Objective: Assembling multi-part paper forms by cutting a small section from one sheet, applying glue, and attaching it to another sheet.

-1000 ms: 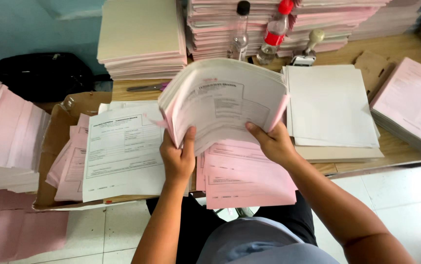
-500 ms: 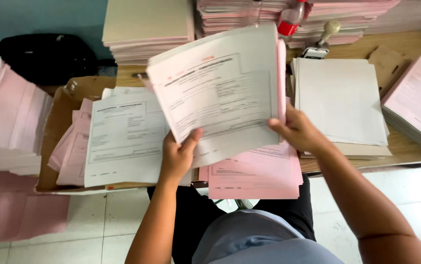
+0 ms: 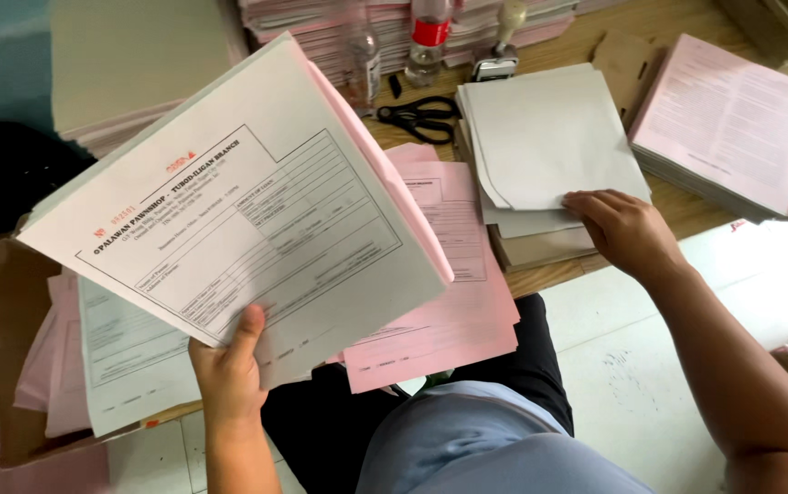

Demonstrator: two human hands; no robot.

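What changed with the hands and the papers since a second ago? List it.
The right hand let go of the form bundle and moved right onto the blank white stack. The left hand alone holds the bundle. The pink sheets beneath stayed put.

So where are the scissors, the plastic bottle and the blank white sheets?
scissors (image 3: 421, 117), head view, on the handles.
plastic bottle (image 3: 429, 38), head view, on its red label.
blank white sheets (image 3: 549, 137), head view, middle of the top sheet.

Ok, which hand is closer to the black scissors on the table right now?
Right. The right hand rests on the blank white sheet stack just beside the scissors. The left hand is low and farther off, gripping the form bundle.
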